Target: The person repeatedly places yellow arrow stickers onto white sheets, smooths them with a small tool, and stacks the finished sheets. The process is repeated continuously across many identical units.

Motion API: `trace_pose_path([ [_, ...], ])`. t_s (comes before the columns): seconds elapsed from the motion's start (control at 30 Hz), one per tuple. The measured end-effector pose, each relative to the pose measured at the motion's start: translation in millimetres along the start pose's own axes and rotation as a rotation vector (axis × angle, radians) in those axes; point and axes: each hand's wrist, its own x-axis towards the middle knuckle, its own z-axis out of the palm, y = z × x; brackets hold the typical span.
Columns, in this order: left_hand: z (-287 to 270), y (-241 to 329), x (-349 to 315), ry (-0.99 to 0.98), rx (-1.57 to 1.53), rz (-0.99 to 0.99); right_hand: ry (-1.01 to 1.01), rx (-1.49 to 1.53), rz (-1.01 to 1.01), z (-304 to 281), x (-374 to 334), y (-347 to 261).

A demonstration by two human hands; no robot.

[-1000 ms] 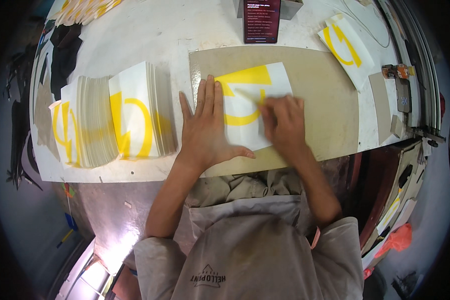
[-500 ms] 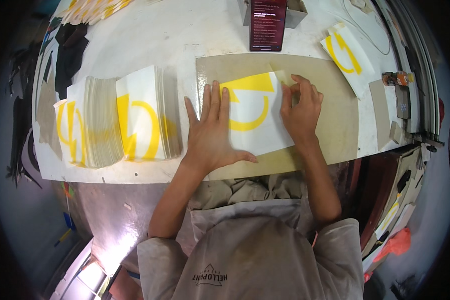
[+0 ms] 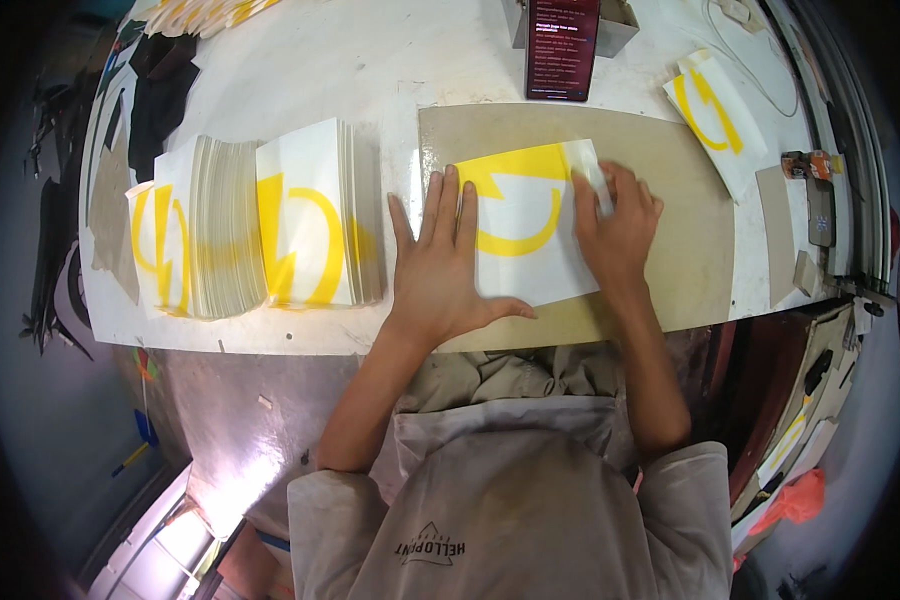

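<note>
Sheet stacks (image 3: 260, 230): two. Loose sheets (image 3: 525, 230): two.

Bright overhead light glares off the white table (image 3: 370, 70); fisheye edges bend, darken and blur.

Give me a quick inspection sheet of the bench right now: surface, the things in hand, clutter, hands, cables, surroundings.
Surface: white table with a tan mat on it.
Job's things: white sheet with yellow shape lies flat on the mat; a small pale piece sits at its far right corner.
Clutter: two stacks of like sheets at left, one loose sheet at right, dark box, black scraps.
Hands: left hand flat on the sheet; right hand presses at the pale piece.
Cables: thin cord far right.
Surroundings: metal rail along the right edge.
</note>
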Motion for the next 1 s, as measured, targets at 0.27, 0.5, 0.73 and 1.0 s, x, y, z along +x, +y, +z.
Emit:
trace_pose_path([
  [0.27,10.2,-11.4,-0.3,0.091,-0.009,0.005,-0.148,0.072,-0.205,-35.3,-120.1,-65.8],
  [0.5,12.7,-11.6,1.0,0.090,0.047,0.003,-0.016,-0.138,0.122,-83.5,-118.2,29.3],
  [0.73,-10.7,6.5,-12.6,0.390,-0.144,-0.007,0.071,-0.057,0.218,-98.0,-74.4,40.1],
  [1.0,-9.5,29.4,-46.1,0.314,-0.973,-0.491,-0.255,0.706,0.709,-74.3,-50.0,14.7],
])
